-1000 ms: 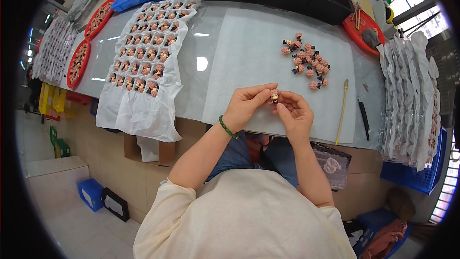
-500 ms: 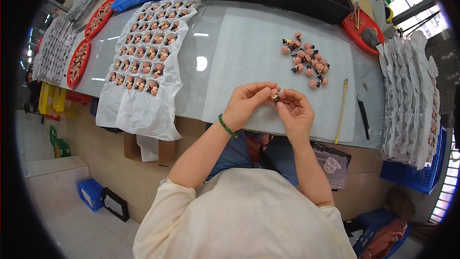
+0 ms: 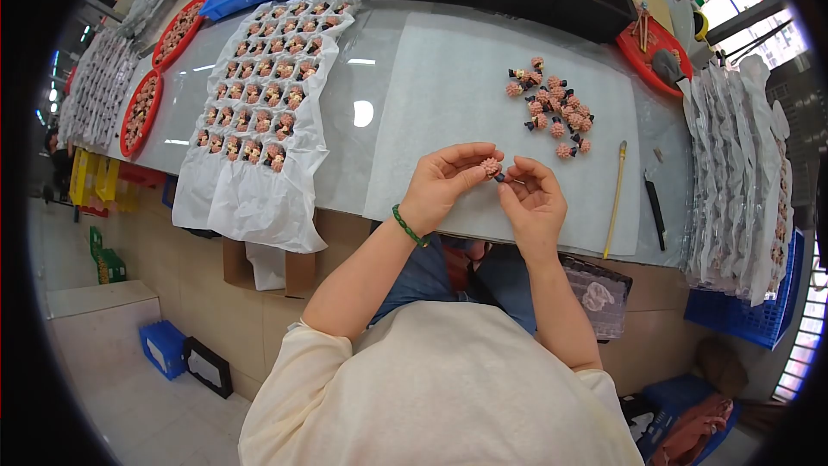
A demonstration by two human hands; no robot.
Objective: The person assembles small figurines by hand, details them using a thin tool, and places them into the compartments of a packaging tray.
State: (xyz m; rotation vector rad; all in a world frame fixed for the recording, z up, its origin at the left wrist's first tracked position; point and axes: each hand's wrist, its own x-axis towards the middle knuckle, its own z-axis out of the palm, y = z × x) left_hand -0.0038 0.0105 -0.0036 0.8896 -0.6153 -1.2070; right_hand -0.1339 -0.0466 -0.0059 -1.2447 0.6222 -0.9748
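- A small figurine with a knobbly pink head and a dark lower end [image 3: 491, 166] is held above the near edge of a flat white sheet [image 3: 431, 86], between a person's two bare hands.
- The left hand [image 3: 442, 185], wearing a green braided bracelet [image 3: 410, 229], has thumb and fingers drawn narrow on the pink head; the figurine lies at its fingertips, on the side toward the right hand.
- The right hand [image 3: 536, 200] curls in with thumb and forefinger slightly parted beside the dark end; whether they grip it cannot be told.
- The figurine's long axis slants between the hands, head toward the left, dark end toward the right and nearer the body.
- Beyond the right hand, the nearer of the two, sits a loose cluster of similar pink-headed figurines [image 3: 559, 110].
- Nearer the left hand, well apart, rests a white pocketed tray [image 3: 250, 203] holding rows of figurines.
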